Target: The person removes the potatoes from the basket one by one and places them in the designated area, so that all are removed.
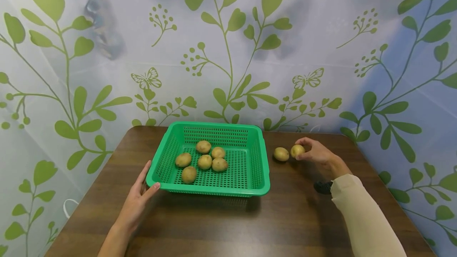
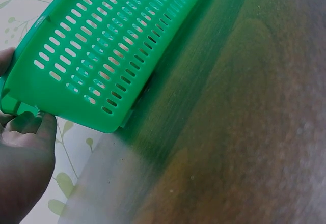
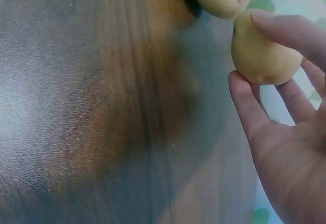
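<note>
A green plastic basket (image 1: 208,190) with slotted walls holds several potatoes (image 1: 205,162). My left hand (image 1: 133,203) grips its near left corner, thumb on the front rim and fingers along the left side. The left wrist view shows that hand (image 2: 28,158) at the corner of the basket (image 2: 76,94). On the right, my right hand (image 1: 315,154) holds a potato (image 1: 297,151) between thumb and fingers. In the right wrist view the held potato (image 3: 265,53) lies between the thumb above and fingertips below. Another potato (image 1: 281,154) rests on the table just left of it.
The brown wooden table (image 1: 221,233) reaches back to a hanging cloth (image 1: 321,50) printed with green leaves and butterflies. A black wrist device (image 1: 322,187) sits at the right sleeve (image 1: 364,213). A white cable (image 1: 66,208) shows beside the table's left edge.
</note>
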Demonstrator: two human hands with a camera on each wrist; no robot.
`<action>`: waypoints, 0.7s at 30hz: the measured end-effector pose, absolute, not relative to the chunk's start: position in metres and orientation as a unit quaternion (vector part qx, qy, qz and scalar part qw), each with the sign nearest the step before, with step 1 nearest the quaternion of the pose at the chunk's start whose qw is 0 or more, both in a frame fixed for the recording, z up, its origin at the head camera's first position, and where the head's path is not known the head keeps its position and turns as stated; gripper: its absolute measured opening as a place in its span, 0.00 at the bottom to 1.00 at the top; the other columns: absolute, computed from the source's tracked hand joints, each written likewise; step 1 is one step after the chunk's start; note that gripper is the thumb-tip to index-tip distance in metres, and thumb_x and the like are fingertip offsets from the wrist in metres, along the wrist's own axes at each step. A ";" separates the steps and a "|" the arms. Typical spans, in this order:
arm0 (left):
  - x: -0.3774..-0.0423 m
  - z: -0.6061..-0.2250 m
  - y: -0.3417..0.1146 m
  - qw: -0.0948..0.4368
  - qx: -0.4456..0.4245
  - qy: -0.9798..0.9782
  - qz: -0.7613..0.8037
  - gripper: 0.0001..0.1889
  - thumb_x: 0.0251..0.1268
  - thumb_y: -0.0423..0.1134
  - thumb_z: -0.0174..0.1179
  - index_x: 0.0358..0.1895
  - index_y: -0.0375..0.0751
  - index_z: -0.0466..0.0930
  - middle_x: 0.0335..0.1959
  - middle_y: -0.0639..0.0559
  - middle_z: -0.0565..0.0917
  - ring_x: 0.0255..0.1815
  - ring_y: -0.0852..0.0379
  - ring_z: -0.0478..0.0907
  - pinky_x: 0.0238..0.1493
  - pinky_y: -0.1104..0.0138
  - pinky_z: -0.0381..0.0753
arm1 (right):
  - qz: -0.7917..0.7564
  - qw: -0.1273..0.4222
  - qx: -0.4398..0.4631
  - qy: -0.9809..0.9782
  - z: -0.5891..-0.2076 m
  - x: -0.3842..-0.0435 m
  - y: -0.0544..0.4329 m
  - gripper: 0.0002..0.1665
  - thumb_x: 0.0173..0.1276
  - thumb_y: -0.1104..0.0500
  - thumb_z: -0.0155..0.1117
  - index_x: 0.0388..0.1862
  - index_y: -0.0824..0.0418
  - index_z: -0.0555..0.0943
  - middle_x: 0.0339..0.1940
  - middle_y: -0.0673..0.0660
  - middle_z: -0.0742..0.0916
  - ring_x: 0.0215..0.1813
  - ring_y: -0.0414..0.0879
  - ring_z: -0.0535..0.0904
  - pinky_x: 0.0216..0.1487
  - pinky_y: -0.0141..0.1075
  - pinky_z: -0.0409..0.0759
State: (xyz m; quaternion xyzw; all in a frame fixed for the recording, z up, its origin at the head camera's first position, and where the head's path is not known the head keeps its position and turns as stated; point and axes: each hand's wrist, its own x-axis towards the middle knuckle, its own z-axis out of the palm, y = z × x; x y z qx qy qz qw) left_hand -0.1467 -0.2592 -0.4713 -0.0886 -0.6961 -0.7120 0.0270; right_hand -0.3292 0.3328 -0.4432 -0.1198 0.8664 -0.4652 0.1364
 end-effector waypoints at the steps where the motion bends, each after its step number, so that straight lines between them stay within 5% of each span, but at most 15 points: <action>1: -0.147 -0.471 -0.259 0.026 -0.089 -0.696 -0.712 0.40 0.83 0.31 0.51 0.86 0.48 0.39 0.84 0.37 0.42 0.76 0.63 0.59 0.63 0.76 0.69 | -0.462 0.133 -0.119 0.869 -0.445 -0.329 0.333 0.35 0.65 0.64 0.76 0.67 0.70 0.71 0.66 0.70 0.73 0.58 0.61 0.69 0.52 0.49 0.73; 9: -0.146 -0.470 -0.259 0.023 -0.078 -0.703 -0.706 0.40 0.83 0.32 0.52 0.86 0.50 0.39 0.84 0.39 0.42 0.78 0.59 0.55 0.63 0.77 0.68 | -0.479 0.126 -0.089 0.864 -0.453 -0.328 0.330 0.36 0.64 0.67 0.76 0.67 0.71 0.70 0.65 0.72 0.71 0.61 0.65 0.66 0.58 0.56 0.66; 21: -0.145 -0.470 -0.259 0.024 -0.077 -0.703 -0.706 0.40 0.83 0.32 0.52 0.86 0.49 0.39 0.84 0.39 0.43 0.80 0.54 0.53 0.63 0.77 0.68 | -0.385 0.048 -0.139 0.911 -0.472 -0.327 0.323 0.33 0.59 0.70 0.79 0.58 0.73 0.71 0.53 0.72 0.76 0.47 0.61 0.77 0.42 0.43 0.78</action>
